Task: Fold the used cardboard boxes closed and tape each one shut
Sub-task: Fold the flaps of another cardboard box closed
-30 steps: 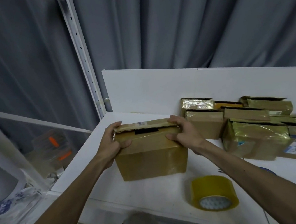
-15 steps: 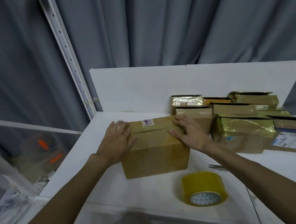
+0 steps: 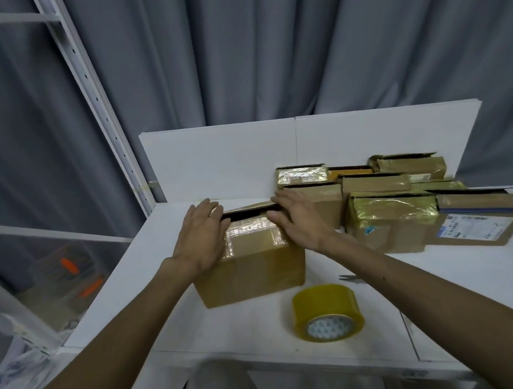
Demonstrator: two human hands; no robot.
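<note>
The box point(image 3: 250, 260) stood on the tabletop point(image 3: 178, 302) under both hands. The left hand point(image 3: 203, 234) and right hand point(image 3: 298, 221) lay flat on its top flaps, fingers straight, gripping nothing. A dark gap between the fingertips showed the far flap not fully down. I judged it could spring up if one hand left for the tape point(image 3: 327, 312) below the right wrist. The palms hid the seam, and the right forearm half covered the scissors point(image 3: 352, 278).
</note>
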